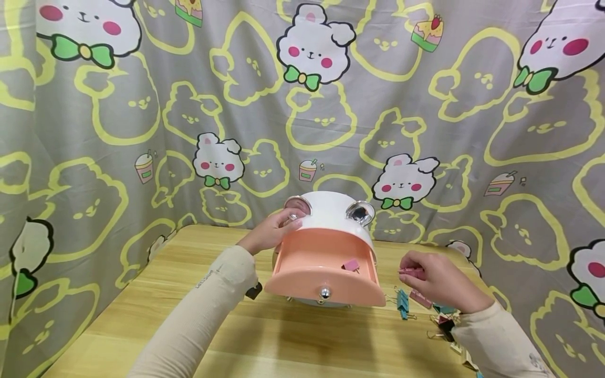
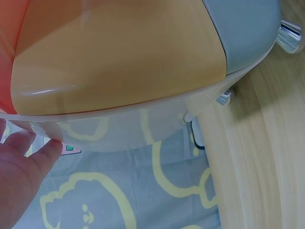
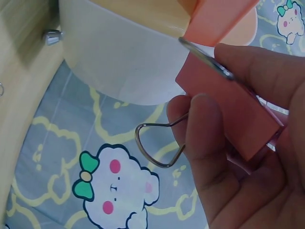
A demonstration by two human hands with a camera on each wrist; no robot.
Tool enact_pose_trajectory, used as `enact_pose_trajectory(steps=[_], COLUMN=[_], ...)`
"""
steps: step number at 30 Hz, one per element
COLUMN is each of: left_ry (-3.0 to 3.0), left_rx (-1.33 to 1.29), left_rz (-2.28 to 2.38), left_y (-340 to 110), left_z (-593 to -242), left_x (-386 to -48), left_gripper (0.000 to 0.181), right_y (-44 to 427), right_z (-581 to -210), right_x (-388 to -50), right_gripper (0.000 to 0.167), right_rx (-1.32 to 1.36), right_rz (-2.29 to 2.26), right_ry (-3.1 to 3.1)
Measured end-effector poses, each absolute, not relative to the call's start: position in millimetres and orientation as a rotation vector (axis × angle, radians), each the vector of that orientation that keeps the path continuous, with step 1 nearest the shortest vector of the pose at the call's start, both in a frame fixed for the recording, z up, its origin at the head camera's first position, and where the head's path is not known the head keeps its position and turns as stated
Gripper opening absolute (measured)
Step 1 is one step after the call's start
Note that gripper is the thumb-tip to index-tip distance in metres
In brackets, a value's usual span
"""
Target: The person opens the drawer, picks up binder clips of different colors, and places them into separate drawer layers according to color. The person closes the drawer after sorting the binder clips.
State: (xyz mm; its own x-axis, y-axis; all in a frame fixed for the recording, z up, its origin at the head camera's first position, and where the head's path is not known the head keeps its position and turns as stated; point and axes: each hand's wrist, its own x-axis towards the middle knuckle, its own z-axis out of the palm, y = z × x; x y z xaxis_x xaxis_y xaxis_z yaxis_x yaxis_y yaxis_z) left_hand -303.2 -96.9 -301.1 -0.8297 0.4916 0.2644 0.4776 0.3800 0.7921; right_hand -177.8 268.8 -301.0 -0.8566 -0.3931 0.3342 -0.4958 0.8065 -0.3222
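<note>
A white drawer box [image 1: 326, 210] with silver-rimmed ears stands on the table, its peach drawer [image 1: 307, 286] pulled out. One pink binder clip [image 1: 351, 265] lies inside the drawer. My left hand [image 1: 269, 231] rests against the box's left side near an ear; in the left wrist view its fingertips touch the white shell [image 2: 124, 131]. To the right of the drawer, my right hand [image 1: 439, 278] pinches another pink binder clip [image 3: 228, 105], apart from the box. Both wire handles of that clip show in the right wrist view.
Several binder clips, including a teal one [image 1: 402, 303] and a black one [image 1: 446, 328], lie on the wooden table [image 1: 189, 294] below my right hand. A black object [image 1: 254, 290] sits by my left sleeve. A patterned curtain [image 1: 264, 115] hangs behind.
</note>
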Motion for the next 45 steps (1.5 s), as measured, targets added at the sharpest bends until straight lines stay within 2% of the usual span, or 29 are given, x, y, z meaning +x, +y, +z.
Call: enact_pose_trajectory(steps=[45], left_ry=[2.539], left_rx=[0.965], left_rz=[1.537], left_y=[-98], left_z=[-300], left_x=[-303], left_gripper=[0.029], right_y=[218], right_z=[-254], right_x=[-190], right_gripper=[0.012], right_rx=[0.883], right_rz=[0.567], right_ry=[-2.581])
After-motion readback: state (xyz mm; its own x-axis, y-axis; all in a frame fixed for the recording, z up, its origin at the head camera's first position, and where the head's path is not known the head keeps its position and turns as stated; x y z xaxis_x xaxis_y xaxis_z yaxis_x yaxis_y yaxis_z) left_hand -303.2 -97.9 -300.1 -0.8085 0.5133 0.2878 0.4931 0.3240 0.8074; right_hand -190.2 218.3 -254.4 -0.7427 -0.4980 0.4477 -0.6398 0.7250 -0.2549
